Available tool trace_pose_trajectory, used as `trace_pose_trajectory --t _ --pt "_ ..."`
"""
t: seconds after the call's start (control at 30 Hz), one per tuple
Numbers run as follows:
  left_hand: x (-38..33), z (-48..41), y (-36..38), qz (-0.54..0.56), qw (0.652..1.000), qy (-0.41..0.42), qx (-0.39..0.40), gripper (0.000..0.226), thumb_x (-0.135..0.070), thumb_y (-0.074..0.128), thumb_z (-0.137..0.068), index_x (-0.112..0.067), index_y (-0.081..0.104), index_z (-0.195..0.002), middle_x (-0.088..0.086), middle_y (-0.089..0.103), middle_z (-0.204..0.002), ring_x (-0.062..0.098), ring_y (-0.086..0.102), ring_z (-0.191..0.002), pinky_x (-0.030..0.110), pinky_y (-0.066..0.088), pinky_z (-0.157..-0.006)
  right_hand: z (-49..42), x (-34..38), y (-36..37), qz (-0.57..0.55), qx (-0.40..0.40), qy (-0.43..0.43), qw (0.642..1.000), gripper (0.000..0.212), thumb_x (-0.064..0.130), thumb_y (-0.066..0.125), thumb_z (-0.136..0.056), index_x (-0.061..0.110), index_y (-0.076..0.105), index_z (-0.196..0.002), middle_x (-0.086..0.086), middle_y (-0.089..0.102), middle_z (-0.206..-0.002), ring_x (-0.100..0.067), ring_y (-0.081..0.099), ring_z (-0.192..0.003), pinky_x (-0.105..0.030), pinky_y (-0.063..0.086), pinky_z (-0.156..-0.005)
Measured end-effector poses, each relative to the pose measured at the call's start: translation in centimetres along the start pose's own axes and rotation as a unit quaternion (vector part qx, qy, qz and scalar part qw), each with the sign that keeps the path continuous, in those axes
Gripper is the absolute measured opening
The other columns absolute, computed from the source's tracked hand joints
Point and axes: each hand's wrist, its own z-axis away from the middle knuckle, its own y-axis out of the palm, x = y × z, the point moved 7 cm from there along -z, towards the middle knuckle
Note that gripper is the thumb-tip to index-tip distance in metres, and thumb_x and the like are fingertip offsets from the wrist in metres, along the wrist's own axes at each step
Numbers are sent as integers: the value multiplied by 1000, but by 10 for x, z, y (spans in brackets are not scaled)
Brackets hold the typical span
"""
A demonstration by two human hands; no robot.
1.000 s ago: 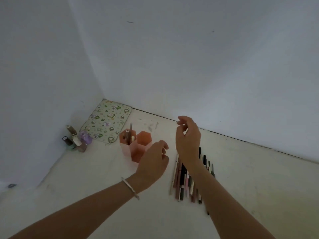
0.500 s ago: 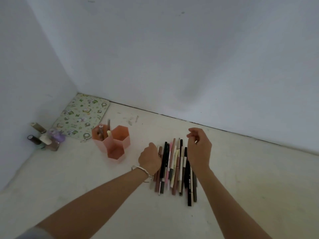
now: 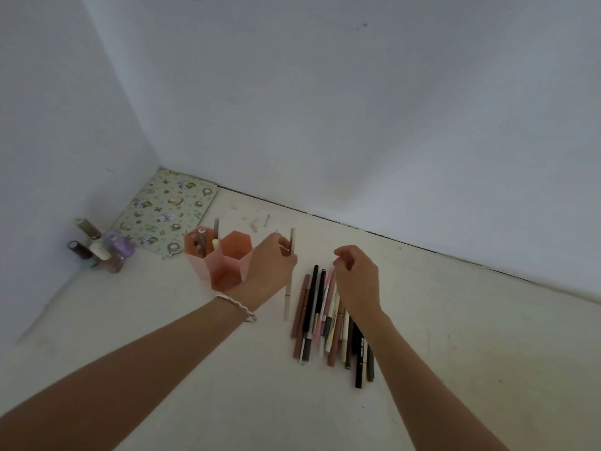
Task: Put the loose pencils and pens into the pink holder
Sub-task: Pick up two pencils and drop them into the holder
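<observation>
Cream pencil near-upright, long axis vertical — left hand grip pinching it; right hand grip curled, state unclear

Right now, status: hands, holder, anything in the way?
Left hand shut on pale pencil, beside pink holder. Right hand over loose pencils and pens, grip unclear. Path to holder clear.

We see a pink holder, hexagonal cells, on an off-white floor; walls pale blue-grey. Loose pens are black, brown, pink and cream. Mat is pale green with a cartoon print; one bottle is purple.
</observation>
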Motion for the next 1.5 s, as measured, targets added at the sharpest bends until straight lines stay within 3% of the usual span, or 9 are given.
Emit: trace_pose_trajectory --t 0.27,0.5,0.63,0.77,0.9,1.0,1.2,1.37,1.5 --pt "-40 14 -77 172 981 68 -60 11 -12 68 -87 -16 61 -93 1 68 -84 26 70 -82 45 61 -74 10 4 79 322 111 -61 938 17 20 45 -98 11 59 -103 -5 68 -88 -23 61 -90 -38 42 -103" --pt "-23 14 -87 168 981 55 -75 14 -15 70 -85 -25 61 -87 -5 70 -80 13 70 -71 29 61 -68 12 12 112 370 135 -90 915 8 16 49 -95 12 56 -98 -5 64 -94 -21 56 -92 -30 39 -73" --pt "-26 15 -97 155 981 72 -91 21 -17 70 -86 -27 60 -101 -8 70 -83 7 70 -66 6 47 -52 11 16 120 308 158 -63 936 7 8 47 -89 7 54 -91 -9 61 -88 -26 58 -87 -35 48 -72" --pt "-41 14 -134 235 957 132 -108 64 -6 67 -89 -30 41 -143 3 67 -93 13 70 -81 22 58 -68 -4 47 72 104 12 -10 995 14 14 56 -84 3 64 -88 -9 65 -80 -26 61 -73 -34 51 -66" --pt "-43 9 -202 241 927 172 -231 57 -9 64 -92 -27 43 -142 3 67 -94 14 71 -83 31 61 -76 -23 89 17 -142 -115 3 983 12 9 57 -87 17 61 -95 9 60 -75 2 56 -56 -11 41 -51" --pt "-26 10 -219 190 922 178 -285 52 -13 62 -93 -27 43 -139 2 67 -95 17 70 -85 36 61 -76 -22 117 4 -232 -147 -36 961 19 6 54 -90 15 62 -105 10 62 -83 6 57 -63 -8 44 -54" --pt "24 6 -199 93 931 219 -276 50 -7 64 -91 -28 43 -131 -18 61 -93 -2 66 -88 12 56 -73 -2 145 27 -271 -138 -89 948 19 7 55 -92 19 60 -105 13 63 -88 -5 64 -75 -17 51 -64" --pt "41 17 -176 -40 923 303 -235 22 -20 56 -94 -3 66 -105 9 65 -106 22 62 -103 41 53 -91 20 157 62 -243 -101 -144 954 21 9 57 -93 24 58 -108 10 64 -94 -9 64 -80 -15 50 -69" --pt "38 22 -207 24 911 286 -297 26 -19 43 -98 -8 63 -109 1 60 -107 10 57 -100 17 48 -87 35 170 90 -195 -44 -190 961 25 13 57 -93 35 54 -105 14 64 -93 -8 65 -82 -19 53 -73"
